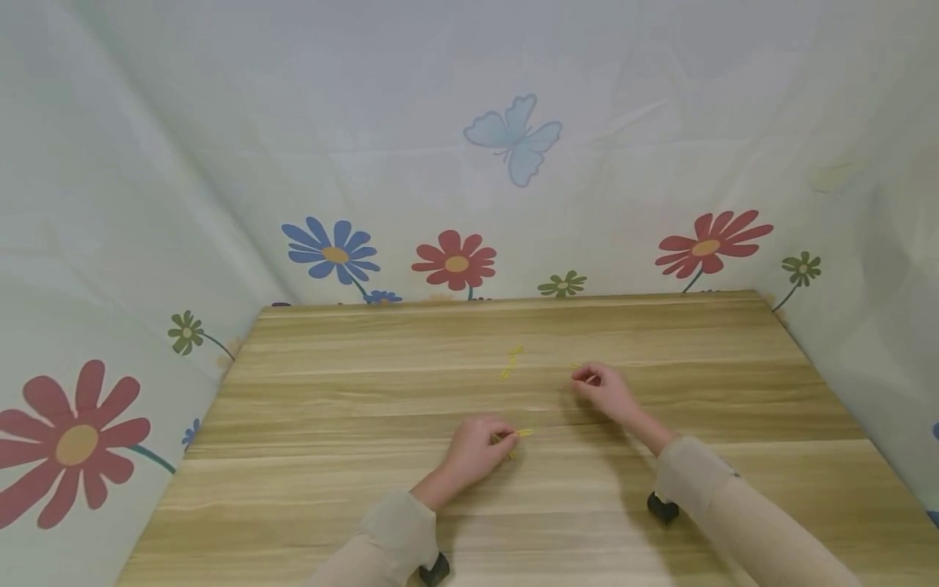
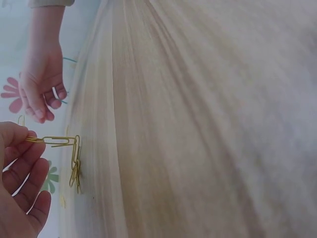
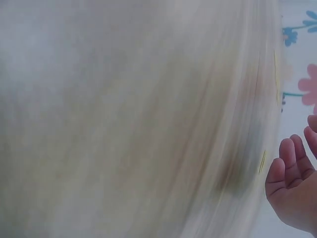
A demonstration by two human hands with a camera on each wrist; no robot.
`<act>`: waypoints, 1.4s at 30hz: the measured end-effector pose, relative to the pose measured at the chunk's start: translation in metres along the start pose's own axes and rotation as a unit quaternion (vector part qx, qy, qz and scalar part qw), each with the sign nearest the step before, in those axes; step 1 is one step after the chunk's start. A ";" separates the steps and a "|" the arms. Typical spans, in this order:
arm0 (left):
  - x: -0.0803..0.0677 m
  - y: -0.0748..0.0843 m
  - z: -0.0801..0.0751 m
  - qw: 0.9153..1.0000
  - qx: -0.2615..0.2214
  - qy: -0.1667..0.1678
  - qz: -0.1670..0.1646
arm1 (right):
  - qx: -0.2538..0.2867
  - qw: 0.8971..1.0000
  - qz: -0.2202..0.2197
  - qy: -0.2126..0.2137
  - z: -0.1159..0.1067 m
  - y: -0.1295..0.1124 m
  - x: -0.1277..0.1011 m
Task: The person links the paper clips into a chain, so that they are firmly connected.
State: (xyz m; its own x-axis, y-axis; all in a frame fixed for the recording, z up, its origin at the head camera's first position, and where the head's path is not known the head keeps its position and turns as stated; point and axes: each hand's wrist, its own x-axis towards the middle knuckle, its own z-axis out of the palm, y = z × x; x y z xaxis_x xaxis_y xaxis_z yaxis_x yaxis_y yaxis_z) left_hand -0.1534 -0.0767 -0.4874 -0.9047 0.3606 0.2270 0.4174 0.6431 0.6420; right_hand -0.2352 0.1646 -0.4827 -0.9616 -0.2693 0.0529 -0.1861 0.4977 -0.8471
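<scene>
My left hand (image 1: 478, 450) pinches a chain of yellow paper clips (image 2: 59, 142) between thumb and fingertips. Several linked clips run out from the fingers, then hang down in the left wrist view. Another clip end (image 1: 525, 433) pokes forward past the fingertips. Farther off and to the right, my right hand (image 1: 605, 393) hovers low over the table, fingers loosely bent, with nothing visible between them. Just beyond its fingertips a single yellow paper clip (image 3: 262, 162) shows; whether the hand touches it is unclear. The right thumb is hidden in the right wrist view.
A few yellow paper clips (image 1: 512, 362) lie in a slanting row on the wood-grain table (image 1: 352, 391), beyond and between the hands. A white cloth (image 1: 411, 163) printed with flowers and a butterfly stands behind the table and along both sides.
</scene>
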 end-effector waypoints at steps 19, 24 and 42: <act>-0.001 -0.001 0.000 1.000 0.009 0.005 0.004 | -0.147 0.989 0.010 0.033 -0.014 0.023 0.017; -0.001 -0.002 0.000 1.000 0.009 0.005 0.004 | -0.186 0.982 0.021 0.017 -0.015 0.026 0.021; -0.001 -0.005 0.002 1.000 0.011 0.007 0.003 | -0.224 0.973 0.050 0.016 -0.011 0.017 0.029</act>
State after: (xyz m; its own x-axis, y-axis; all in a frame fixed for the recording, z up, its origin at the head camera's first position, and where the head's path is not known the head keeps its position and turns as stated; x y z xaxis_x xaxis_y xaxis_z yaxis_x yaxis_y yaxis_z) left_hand -0.1540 -0.0789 -0.4923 -0.9032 0.3556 0.2405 0.4244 0.6558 0.6243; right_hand -0.2682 0.1740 -0.4901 -0.9839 -0.1787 0.0053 -0.1539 0.8317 -0.5334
